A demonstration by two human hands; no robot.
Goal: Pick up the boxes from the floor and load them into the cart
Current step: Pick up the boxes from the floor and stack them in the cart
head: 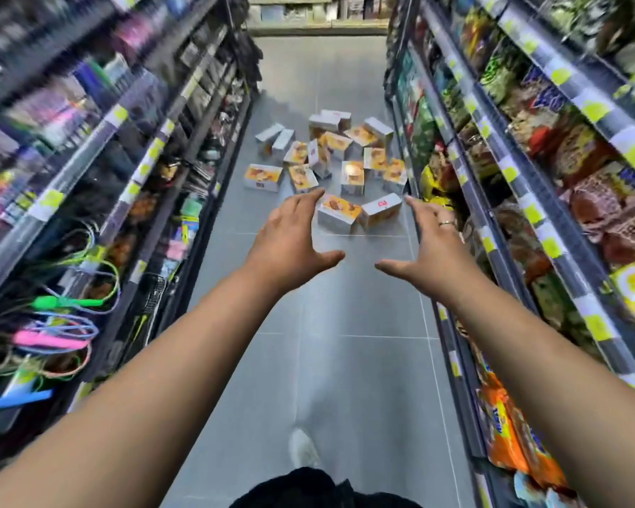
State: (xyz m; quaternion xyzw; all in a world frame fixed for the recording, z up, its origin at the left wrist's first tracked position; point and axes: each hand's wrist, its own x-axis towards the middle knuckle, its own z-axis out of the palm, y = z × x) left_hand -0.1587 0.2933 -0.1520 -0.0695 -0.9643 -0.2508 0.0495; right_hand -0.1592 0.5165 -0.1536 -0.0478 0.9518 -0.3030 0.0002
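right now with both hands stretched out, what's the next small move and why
Probably step closer and lower both hands onto the two nearest boxes. The left hand and right hand are open and empty, and that pair lies untouched on the floor, in line between them.

A: What is blurring here?
B: The left shelves are streaking into colour, and the shoe is smearing pale.
A: And what is getting covered or cropped?
B: Fingertips of the left hand are overlapping a corner of the nearest box. In the pile of boxes, the front ones are hiding parts of those behind. The edges are cutting off the left forearm and the right forearm. The yellow shelf tags are showing print too small to read.
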